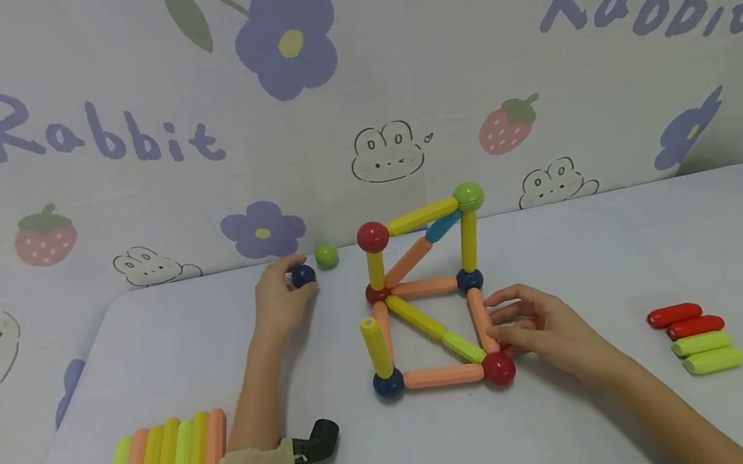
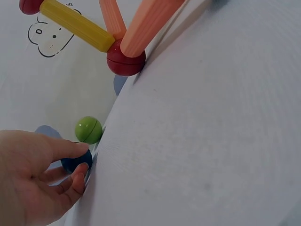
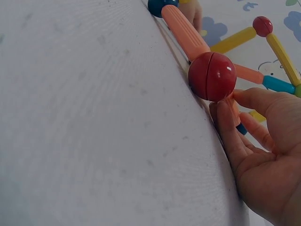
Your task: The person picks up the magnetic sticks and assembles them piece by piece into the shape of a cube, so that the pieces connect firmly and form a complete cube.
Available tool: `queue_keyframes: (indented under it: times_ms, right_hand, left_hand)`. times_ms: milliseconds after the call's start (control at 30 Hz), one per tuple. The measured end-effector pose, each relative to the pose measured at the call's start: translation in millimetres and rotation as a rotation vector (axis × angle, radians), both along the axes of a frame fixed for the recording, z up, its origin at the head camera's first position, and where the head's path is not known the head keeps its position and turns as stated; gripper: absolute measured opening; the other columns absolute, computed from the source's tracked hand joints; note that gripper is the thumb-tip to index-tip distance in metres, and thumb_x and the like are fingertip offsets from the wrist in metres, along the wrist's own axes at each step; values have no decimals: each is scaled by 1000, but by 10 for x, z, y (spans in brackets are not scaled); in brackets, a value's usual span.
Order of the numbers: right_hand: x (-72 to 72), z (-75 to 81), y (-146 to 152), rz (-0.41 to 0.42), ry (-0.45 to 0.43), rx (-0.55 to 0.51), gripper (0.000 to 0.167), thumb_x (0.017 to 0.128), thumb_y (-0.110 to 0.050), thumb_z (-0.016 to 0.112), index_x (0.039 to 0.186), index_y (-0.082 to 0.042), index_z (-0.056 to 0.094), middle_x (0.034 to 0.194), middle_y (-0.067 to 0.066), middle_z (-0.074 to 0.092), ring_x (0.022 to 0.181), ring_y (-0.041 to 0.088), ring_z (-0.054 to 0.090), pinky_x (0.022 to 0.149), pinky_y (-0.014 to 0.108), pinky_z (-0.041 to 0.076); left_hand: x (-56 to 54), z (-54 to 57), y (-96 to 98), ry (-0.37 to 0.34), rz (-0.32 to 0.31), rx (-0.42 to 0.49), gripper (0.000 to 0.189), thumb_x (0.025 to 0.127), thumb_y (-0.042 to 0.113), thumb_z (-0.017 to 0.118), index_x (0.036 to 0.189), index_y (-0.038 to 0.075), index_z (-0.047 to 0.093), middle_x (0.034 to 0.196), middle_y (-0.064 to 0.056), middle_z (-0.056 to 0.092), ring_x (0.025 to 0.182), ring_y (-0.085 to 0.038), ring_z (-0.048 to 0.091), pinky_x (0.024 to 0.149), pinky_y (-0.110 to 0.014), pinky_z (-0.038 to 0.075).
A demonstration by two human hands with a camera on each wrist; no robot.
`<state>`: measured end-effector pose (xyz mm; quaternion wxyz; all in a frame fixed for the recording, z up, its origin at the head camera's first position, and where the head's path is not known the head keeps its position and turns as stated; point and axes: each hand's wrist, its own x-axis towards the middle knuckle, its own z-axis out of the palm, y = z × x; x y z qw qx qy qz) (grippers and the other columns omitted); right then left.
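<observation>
Blue ball [image 1: 303, 276] apparently within left grip [image 1: 280, 301]

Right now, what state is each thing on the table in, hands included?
Left hand, pinching dark blue ball
Dark blue ball, held, unattached
Stick frame, standing; near-left yellow stick has no top ball
Right hand, holding frame's right orange stick
Green ball, loose, apart from frame
Left stick row, lying unattached
Right short sticks, lying unattached

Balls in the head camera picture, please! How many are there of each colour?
Red balls: 3
Dark blue balls: 3
Green balls: 2
Total: 8 balls
</observation>
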<state>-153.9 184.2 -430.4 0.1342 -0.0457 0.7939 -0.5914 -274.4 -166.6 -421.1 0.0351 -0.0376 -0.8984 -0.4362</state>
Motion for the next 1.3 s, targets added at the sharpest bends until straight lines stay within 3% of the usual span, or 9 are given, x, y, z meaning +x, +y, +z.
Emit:
queue_keyframes:
  times_ms: [233, 433, 700, 900, 1100, 1300]
  right_hand:
    - [6, 9, -7, 2, -2, 2, 51, 104, -15, 67, 147, 3, 46, 135, 27, 63, 101, 22, 74, 86, 28, 63]
    - [3, 4, -5, 0, -5, 11, 52, 103, -15, 67, 147, 3, 46, 136, 27, 63, 102, 22, 74, 86, 28, 63]
    - [-3, 0, 4, 1, 2, 15, 51, 104, -14, 67, 147, 4, 46, 136, 28, 62, 102, 22, 74, 86, 28, 63]
    - [-1, 10, 3, 3, 5, 16, 51, 104, -15, 67, 147, 4, 46, 136, 28, 62, 101, 22, 74, 86, 27, 63]
    - [2, 19, 0, 1, 1, 23, 52, 104, -16, 67, 147, 3, 46, 137, 28, 61, 101, 22, 74, 87, 27, 63]
    - [6, 26, 2, 6, -5, 25, 53, 104, -17, 67, 148, 3, 46, 138, 28, 61, 102, 22, 74, 87, 27, 62]
  left_hand:
    - [57, 63, -43, -41, -10, -13, 43, 100, 7, 70, 140, -5, 60, 143, -28, 60, 117, -41, 63, 103, -48, 52]
    - [157, 319, -109, -113, -78, 1, 46, 103, 15, 70, 143, -5, 59, 140, -27, 63, 105, -36, 75, 93, -39, 62]
    - [460, 846, -159, -180, -287, 14, 45, 102, 23, 71, 143, 4, 63, 124, -16, 72, 111, -33, 72, 109, -55, 50]
    - [689, 1175, -79, -207, -474, 27, 38, 96, 22, 78, 132, 12, 71, 126, -8, 70, 104, -24, 75, 103, -50, 53]
    - [775, 1252, 60, -196, -636, -2, 36, 94, 18, 81, 129, 10, 73, 120, -4, 72, 95, -21, 74, 91, -39, 59]
    - [805, 1248, 168, -228, -677, -3, 33, 94, 20, 81, 126, 12, 75, 111, -1, 75, 93, -20, 73, 89, -38, 58]
